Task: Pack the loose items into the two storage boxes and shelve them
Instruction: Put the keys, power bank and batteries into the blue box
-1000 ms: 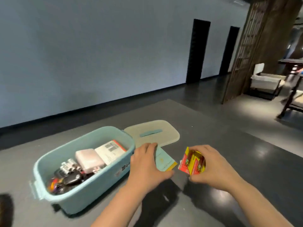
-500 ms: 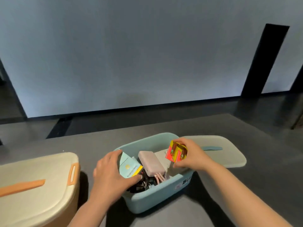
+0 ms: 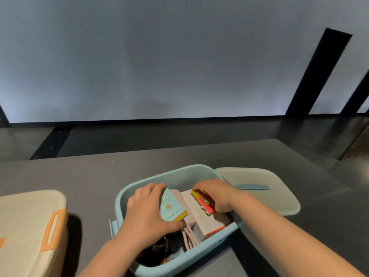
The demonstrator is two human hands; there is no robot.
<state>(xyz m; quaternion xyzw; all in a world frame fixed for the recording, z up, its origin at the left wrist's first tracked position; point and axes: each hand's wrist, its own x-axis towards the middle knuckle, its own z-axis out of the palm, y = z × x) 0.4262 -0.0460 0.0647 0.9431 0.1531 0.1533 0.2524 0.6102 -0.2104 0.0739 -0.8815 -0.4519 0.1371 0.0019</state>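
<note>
An open light blue storage box [image 3: 179, 174] stands on the dark table in front of me. Both my hands are inside it. My left hand [image 3: 147, 208] holds a pale blue card packet [image 3: 171, 206] with a yellow edge, tilted against a pink power bank [image 3: 184, 208]. My right hand [image 3: 217, 193] grips a red and yellow pack [image 3: 202, 198] and sets it on a white box with an orange edge [image 3: 207, 220]. Dark small items [image 3: 163, 250] fill the box's near end. Its pale lid [image 3: 265, 188] lies flat just right of the box.
A second storage box [image 3: 26, 226], cream with an orange handle and lid on, stands at the left edge. The grey table top [image 3: 99, 176] ends ahead at a dark floor and a blank pale wall.
Both hands carried their items from beside the box into it and lowered them. The red and yellow pack now lies on the white box; the view turned left, showing the cream box.
</note>
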